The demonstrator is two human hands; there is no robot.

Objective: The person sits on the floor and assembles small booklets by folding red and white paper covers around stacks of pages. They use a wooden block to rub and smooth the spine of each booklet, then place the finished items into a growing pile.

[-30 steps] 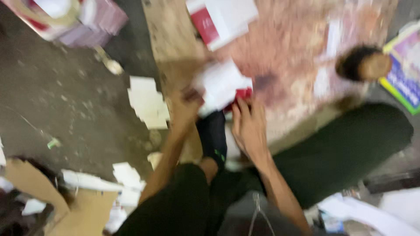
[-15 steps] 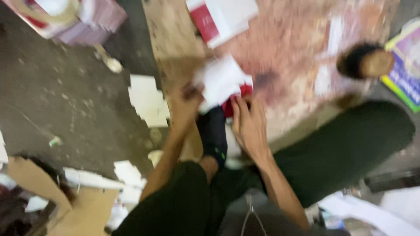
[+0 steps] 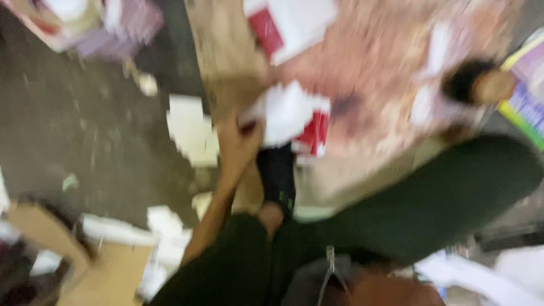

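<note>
The picture is heavily blurred. My left hand (image 3: 237, 141) grips the left edge of a flat white and red carton (image 3: 294, 116) and holds it over a pinkish stained board (image 3: 385, 51) on the floor. My black-socked foot (image 3: 277, 170) lies just under the carton. My right hand is not in the picture; only a blurred arm-like shape shows at the bottom edge. My leg in dark green trousers (image 3: 453, 192) stretches out to the right.
A stack of white cards (image 3: 192, 130) lies on the grey floor left of my hand. Another red and white carton (image 3: 289, 22) sits at the top. A dark round object (image 3: 476, 82), a colourful booklet (image 3: 527, 85), an open cardboard box (image 3: 85, 266) and pink packs (image 3: 113, 22) surround me.
My right hand has left the carton and drawn back out of view. My left hand still holds the carton, which has tipped slightly. The view has grown more blurred.
</note>
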